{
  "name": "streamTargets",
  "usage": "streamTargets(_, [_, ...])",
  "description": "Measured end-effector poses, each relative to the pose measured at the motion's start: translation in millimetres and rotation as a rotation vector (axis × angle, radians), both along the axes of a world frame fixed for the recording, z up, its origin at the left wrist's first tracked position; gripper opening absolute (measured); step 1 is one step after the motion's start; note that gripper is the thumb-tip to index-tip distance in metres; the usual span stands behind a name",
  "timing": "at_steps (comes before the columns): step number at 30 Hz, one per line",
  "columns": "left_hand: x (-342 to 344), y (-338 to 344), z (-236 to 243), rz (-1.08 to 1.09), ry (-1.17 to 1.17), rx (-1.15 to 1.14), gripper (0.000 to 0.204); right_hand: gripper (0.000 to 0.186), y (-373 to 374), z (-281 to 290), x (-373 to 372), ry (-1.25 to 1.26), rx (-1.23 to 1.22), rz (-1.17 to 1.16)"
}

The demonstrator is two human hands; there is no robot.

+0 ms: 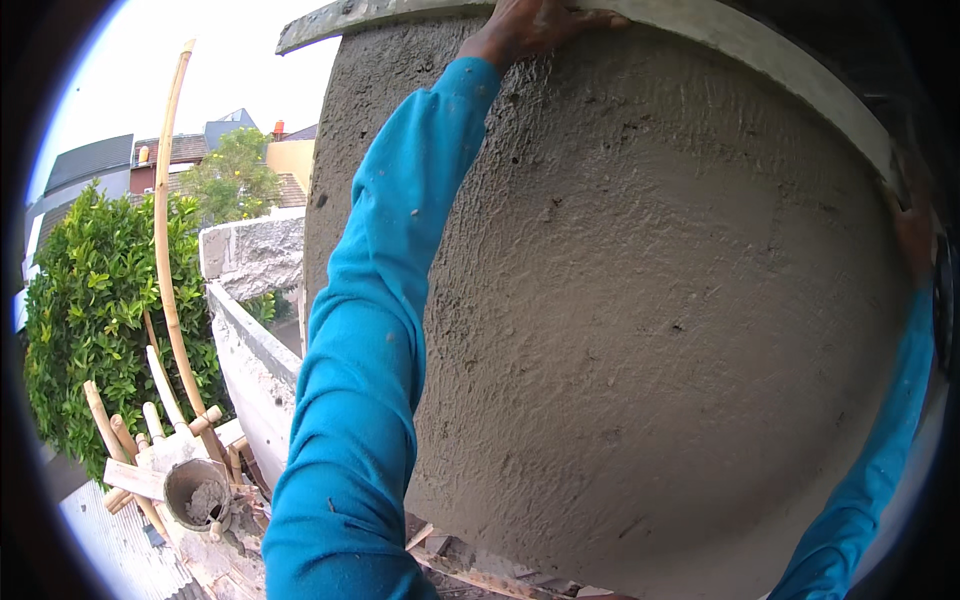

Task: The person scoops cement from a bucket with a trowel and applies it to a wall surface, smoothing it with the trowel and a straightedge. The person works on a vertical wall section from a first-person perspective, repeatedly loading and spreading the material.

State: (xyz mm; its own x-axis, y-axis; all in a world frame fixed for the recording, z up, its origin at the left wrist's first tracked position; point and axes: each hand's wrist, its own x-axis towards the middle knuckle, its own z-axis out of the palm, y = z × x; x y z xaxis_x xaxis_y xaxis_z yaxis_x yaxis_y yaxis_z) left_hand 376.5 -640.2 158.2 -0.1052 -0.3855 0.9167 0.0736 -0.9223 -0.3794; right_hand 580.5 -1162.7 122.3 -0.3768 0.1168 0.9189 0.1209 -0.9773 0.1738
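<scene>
A long, mortar-smeared straightedge [765, 58] lies across the upper part of a wall of wet grey plaster [640, 300]. Its line looks bowed in this picture. My left hand [530, 32], arm stretched up in a blue sleeve, grips the bar left of its middle, with the thumb lying along it; the fingertips are out of sight. At the dim right rim, my right hand [914, 238] is closed around the bar's right end, its fingers only partly visible. The plaster below the bar is rough and ridged at left and smoother toward the right.
At lower left, a bucket [172, 488] with mortar stands beside lashed bamboo poles [165, 230]. A broken, pale low wall [250, 345] adjoins the plastered wall's left edge. Beyond are a leafy bush [110, 310], rooftops and corrugated sheeting [115, 540] lower down.
</scene>
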Motion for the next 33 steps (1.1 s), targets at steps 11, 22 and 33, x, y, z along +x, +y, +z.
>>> streamTargets(11, [6.5, 13.4, 32.0, 0.158, -0.078, -0.035, 0.090, 0.063, 7.3, 64.4, -18.4, 0.204, -0.074, 0.251])
streamTargets(22, [11.1, 32.7, 40.1, 0.091, -0.050, -0.191, 0.097, 0.075, 49.2, 76.0, -27.9, 0.290, 0.102, 0.183])
streamTargets(33, [-14.9, -7.8, -114.3, 0.034, -0.096, -0.111, 0.083, 0.067, 7.5, -36.3, 3.8, -0.158, -0.217, 0.123])
